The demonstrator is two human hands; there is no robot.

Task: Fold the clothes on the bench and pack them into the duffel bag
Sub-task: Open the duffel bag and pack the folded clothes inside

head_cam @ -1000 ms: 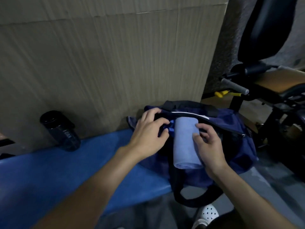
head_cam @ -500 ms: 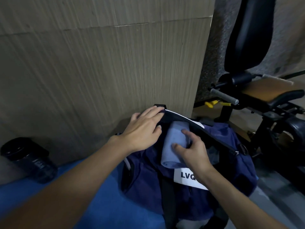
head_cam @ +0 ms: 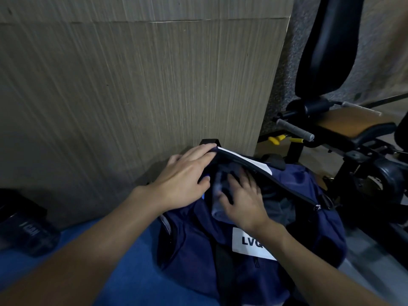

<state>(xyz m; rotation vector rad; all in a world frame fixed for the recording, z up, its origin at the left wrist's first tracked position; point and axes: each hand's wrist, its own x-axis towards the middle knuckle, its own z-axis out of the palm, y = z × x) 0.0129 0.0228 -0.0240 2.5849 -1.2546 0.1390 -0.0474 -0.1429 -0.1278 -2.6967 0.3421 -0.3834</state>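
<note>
The rolled light-blue cloth (head_cam: 217, 210) lies inside the open mouth of the duffel bag (head_cam: 320, 235), under the right hand (head_cam: 242, 202), which presses on it with flat, spread fingers. The left hand (head_cam: 185, 175) rests with nearly straight fingers on the bag's raised far rim. I cannot tell whether its thumb pinches the rim. The cloth is blurred and mostly covered.

The duffel bag (head_cam: 198, 250) is navy with a white stripe (head_cam: 245, 161) and a white label (head_cam: 245, 241) lettered in black, the rolled cloth (head_cam: 217, 208) pale blue, the tabletop (head_cam: 132, 261) bright blue, the wall panel (head_cam: 132, 96) beige with fine vertical streaks
</note>
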